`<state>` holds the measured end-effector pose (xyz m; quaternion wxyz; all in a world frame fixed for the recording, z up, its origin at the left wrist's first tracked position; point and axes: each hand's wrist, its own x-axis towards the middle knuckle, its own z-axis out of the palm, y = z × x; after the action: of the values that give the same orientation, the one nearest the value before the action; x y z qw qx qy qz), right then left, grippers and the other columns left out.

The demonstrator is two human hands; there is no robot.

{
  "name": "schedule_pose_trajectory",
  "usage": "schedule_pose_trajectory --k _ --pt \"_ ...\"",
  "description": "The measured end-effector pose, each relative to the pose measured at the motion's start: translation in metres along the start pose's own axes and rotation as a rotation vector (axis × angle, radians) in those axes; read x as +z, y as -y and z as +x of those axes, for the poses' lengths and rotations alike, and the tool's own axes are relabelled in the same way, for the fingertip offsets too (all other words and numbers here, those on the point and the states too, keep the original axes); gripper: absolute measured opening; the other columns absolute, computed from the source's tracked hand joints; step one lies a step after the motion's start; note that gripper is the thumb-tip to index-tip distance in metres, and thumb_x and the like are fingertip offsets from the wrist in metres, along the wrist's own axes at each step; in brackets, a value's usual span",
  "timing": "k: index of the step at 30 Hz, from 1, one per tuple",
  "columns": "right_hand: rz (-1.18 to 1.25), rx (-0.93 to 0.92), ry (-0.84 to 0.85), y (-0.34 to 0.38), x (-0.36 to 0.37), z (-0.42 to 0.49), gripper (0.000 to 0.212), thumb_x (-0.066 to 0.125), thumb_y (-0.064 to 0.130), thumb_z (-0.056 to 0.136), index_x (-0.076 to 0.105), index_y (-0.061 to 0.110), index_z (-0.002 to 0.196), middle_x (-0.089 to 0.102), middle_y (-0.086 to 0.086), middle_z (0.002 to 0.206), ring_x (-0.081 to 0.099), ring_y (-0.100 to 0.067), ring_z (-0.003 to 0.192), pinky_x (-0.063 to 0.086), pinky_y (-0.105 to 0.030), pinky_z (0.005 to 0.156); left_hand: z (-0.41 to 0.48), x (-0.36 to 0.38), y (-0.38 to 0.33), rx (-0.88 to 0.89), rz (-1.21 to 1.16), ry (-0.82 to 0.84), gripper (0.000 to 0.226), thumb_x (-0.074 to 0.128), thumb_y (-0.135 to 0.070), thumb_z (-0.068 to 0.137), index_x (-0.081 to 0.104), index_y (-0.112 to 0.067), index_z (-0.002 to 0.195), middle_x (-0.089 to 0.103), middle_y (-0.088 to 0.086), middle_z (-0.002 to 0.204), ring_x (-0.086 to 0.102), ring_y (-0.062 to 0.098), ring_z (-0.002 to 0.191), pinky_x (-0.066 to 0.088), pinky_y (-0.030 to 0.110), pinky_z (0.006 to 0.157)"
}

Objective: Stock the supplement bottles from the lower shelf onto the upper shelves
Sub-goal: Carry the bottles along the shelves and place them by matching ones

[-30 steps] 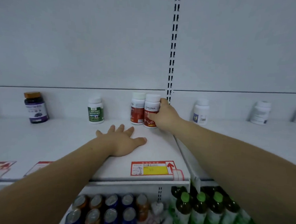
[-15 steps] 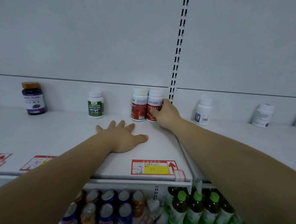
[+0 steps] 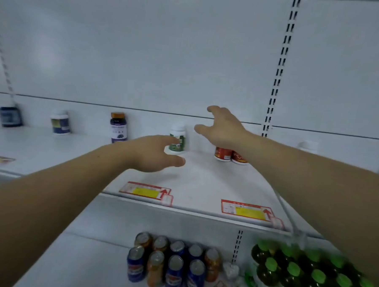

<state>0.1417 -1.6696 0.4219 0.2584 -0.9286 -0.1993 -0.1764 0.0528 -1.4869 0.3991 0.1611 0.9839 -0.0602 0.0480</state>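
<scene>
Fingers (image 3: 215, 110) of both hands loose and spread, gripping nothing above the shelf (image 3: 204, 183).
Just past the fingertips of the left hand (image 3: 155, 154) stands the green bottle (image 3: 178, 142); two red bottles (image 3: 223, 154) stand below the right hand (image 3: 223, 129), partly hidden. My judgement: a careless sweep by either wrist could topple them.

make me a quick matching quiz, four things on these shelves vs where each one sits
1 purple bottle
2 green-label bottle
3 red-label bottles
4 drink cans

a lower shelf
b partly hidden behind the right hand
c just behind the fingertips of the left hand
d upper shelf, left of both hands

Pairs: 1-d, 2-c, 3-b, 4-a
</scene>
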Motion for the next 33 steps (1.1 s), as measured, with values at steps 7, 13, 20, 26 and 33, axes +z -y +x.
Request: schedule_pose_trajectory --k 7,13,20,26,33 --pt "0.054 -0.325 0.233 0.205 0.096 0.000 0.069 0.056 0.055 0.085 0.036 0.021 0.143 0.041 -0.003 0.145 0.044 -0.023 0.124 0.032 -0.027 0.085 -0.138 -0.068 0.155 -0.228 0.060 -0.146 0.066 0.054 -0.058 0.083 0.035 -0.034 0.141 0.034 -0.007 0.150 0.037 0.015 0.131 0.028 0.026 0.099" --pt "0.119 -0.582 0.383 0.396 0.210 -0.030 0.069 0.054 0.055 0.087 0.034 0.022 0.145 0.035 -0.003 0.150 0.037 -0.023 0.132 0.033 -0.030 0.097 -0.274 -0.093 0.304 -0.491 0.080 -0.104 0.068 0.055 -0.061 0.081 0.033 -0.036 0.141 0.038 -0.003 0.147 0.042 0.017 0.128 0.035 0.030 0.101" --pt "0.230 -0.677 0.647 0.550 0.350 -0.073 0.065 0.055 0.052 0.089 0.037 0.021 0.143 0.040 -0.006 0.147 0.043 -0.027 0.128 0.036 -0.035 0.099 -0.367 -0.078 0.449 -0.669 0.094 0.006 0.070 0.054 -0.059 0.084 0.033 -0.030 0.143 0.033 -0.004 0.150 0.037 0.016 0.133 0.032 0.027 0.102" --pt "0.126 -0.637 0.749 0.584 0.479 -0.041 0.048 0.053 0.041 0.091 0.048 0.019 0.134 0.050 -0.011 0.137 0.050 -0.029 0.117 0.035 -0.028 0.081 -0.363 -0.056 0.576 -0.749 0.045 0.065 0.073 0.051 -0.063 0.083 0.029 -0.032 0.145 0.029 -0.006 0.152 0.034 0.017 0.134 0.031 0.031 0.107" --pt "0.138 -0.492 0.838 0.596 0.631 0.033 0.057 0.056 0.045 0.090 0.040 0.023 0.140 0.051 -0.005 0.136 0.051 -0.024 0.117 0.031 -0.021 0.082 -0.309 -0.026 0.730 -0.844 -0.115 0.119 0.073 0.056 -0.056 0.084 0.030 -0.027 0.145 0.029 0.000 0.152 0.035 0.019 0.134 0.032 0.032 0.107"
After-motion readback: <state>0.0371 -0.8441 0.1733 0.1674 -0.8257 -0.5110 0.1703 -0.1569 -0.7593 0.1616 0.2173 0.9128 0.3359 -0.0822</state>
